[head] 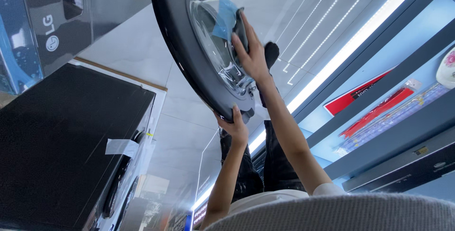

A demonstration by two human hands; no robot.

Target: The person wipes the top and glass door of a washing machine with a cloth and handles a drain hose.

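- Black and round, the washing-machine door [189, 51] is filling the upper middle of the head view, tilted on edge, with a clear bowl-shaped glass window [215, 51] bulging out of its centre.
- Pale blue, a cleaning cloth [225, 18] is lying against the upper part of the glass, just above the fingertips.
- One hand [251, 53], on the picture's right side of the door, is pressing flat against the glass with fingers spread and stretched upward; it is gripping nothing, and its fingertips are touching the lower edge of the cloth.
- Which hand is the left and which the right cannot be told for certain, since the picture appears turned round.
- The other hand [233, 126] is curling its fingers round the lower rim of the door, closed on it and holding it from beneath.
- Both bare forearms are rising from a white sleeve at the bottom of the view, in front of dark trousers.
- To the picture's left, a large dark appliance [61, 141] with a strip of pale tape [121, 146] on its edge is standing well apart from the door.
- Behind everything, light grey floor tiles [137, 41] are showing, along with bright light strips [350, 46] and blue shelves [398, 112] carrying red packages [374, 112].
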